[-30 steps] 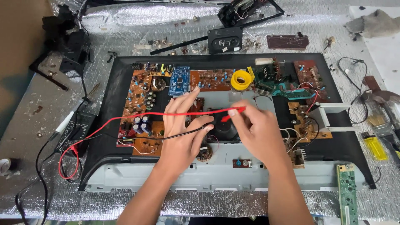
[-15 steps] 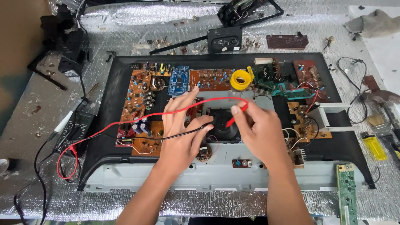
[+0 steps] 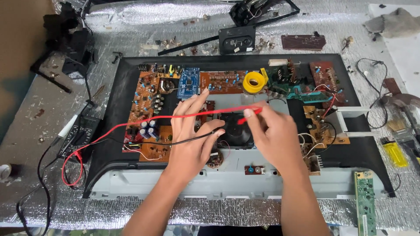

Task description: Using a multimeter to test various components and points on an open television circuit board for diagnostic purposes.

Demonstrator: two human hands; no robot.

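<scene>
**Two probes over the black speaker**

At the left edge of the foil-covered worktop [image 3: 332,26] we see a black multimeter [image 3: 78,131], its red lead [image 3: 109,131] looping out towards the middle. Our left hand [image 3: 192,140] lies on the orange circuit boards [image 3: 148,109] inside the black open casing [image 3: 113,148], fingers spread, thumb and forefinger pinching the thin black probe [image 3: 192,139]. Just right, above the round black speaker [image 3: 234,129], our right hand [image 3: 275,135] pinches the red probe [image 3: 249,114] between closed fingertips. A yellow ring-shaped coil [image 3: 254,82] stands near the casing's far edge.
</scene>
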